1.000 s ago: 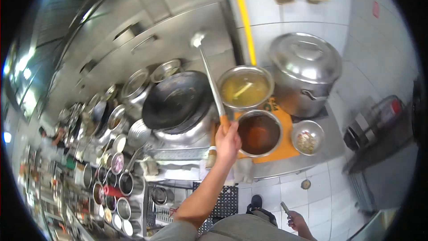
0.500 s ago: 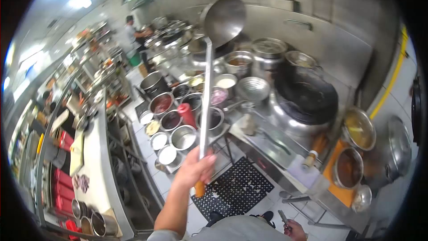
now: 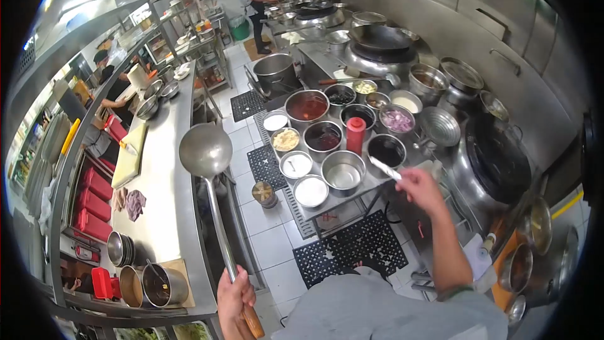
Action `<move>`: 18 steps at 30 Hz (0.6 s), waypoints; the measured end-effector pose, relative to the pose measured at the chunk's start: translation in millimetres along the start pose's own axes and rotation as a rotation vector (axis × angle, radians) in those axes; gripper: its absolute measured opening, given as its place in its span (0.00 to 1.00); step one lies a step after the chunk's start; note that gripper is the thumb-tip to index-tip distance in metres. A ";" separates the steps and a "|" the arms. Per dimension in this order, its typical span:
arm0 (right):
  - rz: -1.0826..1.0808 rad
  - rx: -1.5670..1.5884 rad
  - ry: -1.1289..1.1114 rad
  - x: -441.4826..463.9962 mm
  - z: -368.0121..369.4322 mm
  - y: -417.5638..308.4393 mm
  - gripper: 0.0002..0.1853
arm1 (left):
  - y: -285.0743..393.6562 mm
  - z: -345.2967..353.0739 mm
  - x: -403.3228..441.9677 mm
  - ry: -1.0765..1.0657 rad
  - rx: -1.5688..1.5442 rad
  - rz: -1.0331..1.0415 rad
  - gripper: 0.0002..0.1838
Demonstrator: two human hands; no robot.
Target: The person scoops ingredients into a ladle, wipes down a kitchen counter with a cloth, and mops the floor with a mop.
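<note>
My left hand is wrapped round the handle of a long steel ladle, its round bowl held up over the edge of the left counter. In my right hand is a small whitish utensil, too small to name surely, pointing left above the sauce table. Beneath and beside it stand a pot of dark liquid, a pot with clear liquid, a red squeeze bottle, a bowl of chopped purple onion and a pot of red sauce.
Woks on burners line the right side. A long counter on the left holds a cutting board and pots. A person stands at the far stoves; another is behind the left shelves. Black mats lie on the floor.
The view has swung left, away from the pots by the wall. The ladle has moved left and lower in view. My right hand has risen from beside my body to over the sauce table.
</note>
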State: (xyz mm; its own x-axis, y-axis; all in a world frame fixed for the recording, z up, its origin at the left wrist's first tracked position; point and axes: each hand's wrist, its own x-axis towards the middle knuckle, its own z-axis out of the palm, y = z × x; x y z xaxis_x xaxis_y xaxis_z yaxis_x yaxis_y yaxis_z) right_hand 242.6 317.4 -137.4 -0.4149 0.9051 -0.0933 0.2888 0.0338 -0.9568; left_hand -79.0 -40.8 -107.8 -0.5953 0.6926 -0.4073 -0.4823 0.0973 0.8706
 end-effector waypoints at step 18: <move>-0.044 -0.901 -0.242 525.6 181.4 4.5 0.15 | 0.9 132.2 73.2 0.240 -0.142 -0.058 0.14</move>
State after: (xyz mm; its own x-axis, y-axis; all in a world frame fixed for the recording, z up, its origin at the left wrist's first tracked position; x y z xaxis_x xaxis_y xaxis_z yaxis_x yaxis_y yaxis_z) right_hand -130.7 716.4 -240.7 -0.5805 0.7856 -0.2142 0.7869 0.4736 -0.3955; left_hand -38.0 104.4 -100.2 -0.6909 0.4980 -0.5241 -0.5955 0.0191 0.8031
